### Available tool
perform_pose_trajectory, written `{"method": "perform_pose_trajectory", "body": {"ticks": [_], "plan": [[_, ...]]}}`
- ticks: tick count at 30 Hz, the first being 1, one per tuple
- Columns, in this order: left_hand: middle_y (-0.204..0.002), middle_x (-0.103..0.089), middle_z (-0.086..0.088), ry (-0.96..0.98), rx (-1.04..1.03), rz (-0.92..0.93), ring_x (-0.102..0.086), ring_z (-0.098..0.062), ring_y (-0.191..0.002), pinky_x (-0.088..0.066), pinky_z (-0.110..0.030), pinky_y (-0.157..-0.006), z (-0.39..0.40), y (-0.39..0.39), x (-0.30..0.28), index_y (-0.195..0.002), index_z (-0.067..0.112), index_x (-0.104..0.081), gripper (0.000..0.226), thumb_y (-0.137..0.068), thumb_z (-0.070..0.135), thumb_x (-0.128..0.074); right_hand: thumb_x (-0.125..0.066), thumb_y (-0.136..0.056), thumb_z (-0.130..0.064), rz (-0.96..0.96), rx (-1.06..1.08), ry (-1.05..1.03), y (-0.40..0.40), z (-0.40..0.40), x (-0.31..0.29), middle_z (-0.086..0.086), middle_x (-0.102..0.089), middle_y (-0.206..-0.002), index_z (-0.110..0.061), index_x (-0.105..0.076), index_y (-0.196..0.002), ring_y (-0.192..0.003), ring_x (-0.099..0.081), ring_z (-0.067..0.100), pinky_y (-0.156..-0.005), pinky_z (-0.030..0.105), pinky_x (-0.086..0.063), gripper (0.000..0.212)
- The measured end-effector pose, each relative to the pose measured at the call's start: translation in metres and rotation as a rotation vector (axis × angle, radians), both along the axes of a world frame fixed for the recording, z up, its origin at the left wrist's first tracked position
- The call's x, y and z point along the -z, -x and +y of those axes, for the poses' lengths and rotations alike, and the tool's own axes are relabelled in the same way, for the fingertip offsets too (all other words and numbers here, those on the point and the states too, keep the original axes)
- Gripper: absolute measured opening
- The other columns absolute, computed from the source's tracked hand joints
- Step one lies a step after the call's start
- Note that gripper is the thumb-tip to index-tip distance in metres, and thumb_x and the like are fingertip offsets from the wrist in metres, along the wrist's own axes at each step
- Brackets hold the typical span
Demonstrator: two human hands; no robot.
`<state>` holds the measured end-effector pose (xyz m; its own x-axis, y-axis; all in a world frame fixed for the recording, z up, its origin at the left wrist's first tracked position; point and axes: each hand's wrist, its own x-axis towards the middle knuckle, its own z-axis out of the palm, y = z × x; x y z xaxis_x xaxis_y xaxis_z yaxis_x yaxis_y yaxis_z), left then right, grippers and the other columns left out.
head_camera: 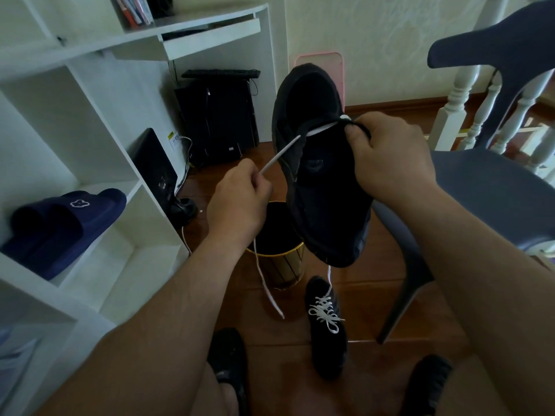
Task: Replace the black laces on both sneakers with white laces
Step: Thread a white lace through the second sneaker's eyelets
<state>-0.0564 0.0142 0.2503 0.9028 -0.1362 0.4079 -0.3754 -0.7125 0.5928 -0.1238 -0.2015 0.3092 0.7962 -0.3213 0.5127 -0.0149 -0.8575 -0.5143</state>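
A black sneaker [318, 163] is held up in the air, toe pointing down toward me. My right hand [387, 154] grips its right side near the eyelets, thumb on the edge. A white lace [285, 151] runs across the sneaker's eyelets. My left hand [237, 199] pinches this lace to the left of the shoe, and the lace's loose end hangs down below my wrist. On the floor stands the second black sneaker [327, 325], laced and tied with a white lace.
A gold waste bin [285, 262] stands under the held shoe. White shelves [90, 181] with navy slippers [60, 229] are at left. A grey chair [495, 187] is at right. Black computer gear [219, 115] sits under the desk. My feet in black shoes rest on the wooden floor.
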Motion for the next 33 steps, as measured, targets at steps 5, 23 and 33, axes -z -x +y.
{"method": "perform_pose_trajectory", "body": {"ticks": [5, 23, 33], "plan": [[-0.087, -0.062, 0.008, 0.144, 0.142, 0.064, -0.058, -0.009, -0.076, -0.045, -0.032, -0.065, -0.003, 0.008, 0.002, -0.096, 0.032, -0.058, 0.019, -0.11, 0.037, -0.046, -0.042, -0.106, -0.045, -0.003, -0.016, -0.017, -0.001, 0.007, 0.001, 0.005, -0.063, -0.086, -0.024, -0.059, -0.091, -0.082, -0.058, 0.032, -0.065, 0.04, -0.042, 0.031], [-0.1, -0.069, 0.002, 0.727, 0.318, 0.429, -0.069, -0.011, -0.088, -0.056, -0.029, -0.08, -0.026, 0.023, -0.003, -0.115, 0.022, -0.062, 0.02, -0.107, 0.04, -0.057, -0.04, -0.107, -0.047, 0.036, 0.017, -0.072, 0.003, 0.005, 0.011, -0.003, -0.061, -0.083, -0.024, -0.058, -0.095, -0.08, -0.058, 0.029, -0.066, 0.041, -0.046, 0.032], [-0.118, -0.073, -0.007, 0.621, 0.445, 0.706, -0.077, -0.019, -0.094, -0.064, -0.035, -0.076, -0.017, 0.025, 0.019, -0.134, 0.032, -0.049, 0.057, -0.095, -0.003, -0.07, -0.04, -0.107, -0.049, 0.045, -0.01, -0.062, 0.011, 0.003, 0.021, -0.006, -0.062, -0.08, -0.027, -0.06, -0.098, -0.077, -0.059, 0.024, -0.065, 0.041, -0.051, 0.031]]}}
